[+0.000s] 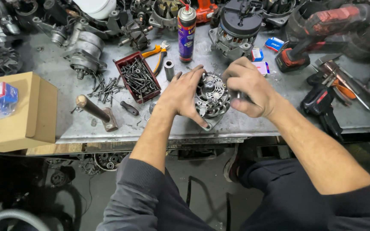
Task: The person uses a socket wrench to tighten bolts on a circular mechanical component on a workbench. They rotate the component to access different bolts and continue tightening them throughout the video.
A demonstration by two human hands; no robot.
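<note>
1. You are working at a scuffed grey metal desk in a crowded workshop, with dismantled alternators and motor parts piling up along its far edge.
2. The round silver cast-aluminium alternator is sitting near the front edge of the desk, between your two hands, with its ribbed end facing up at you.
3. Judging from this, the work on it is looking only partly done: the housing is showing as one closed piece, and loose screws are lying about the red rectangular tray of dark screws to the left.
4. Your left hand is lying with fingers spread, its grip wide and flat, pressing against the alternator's left side to steady it.
5. Your right hand is curling into a tight fist-like grip around a slim dark tool at the alternator's right edge; its tip is hidden, so you cannot tell what it is engaging.
6. A blue and red aerosol spray can is standing upright behind, and a wooden-handled hammer is lying to the left.
</note>
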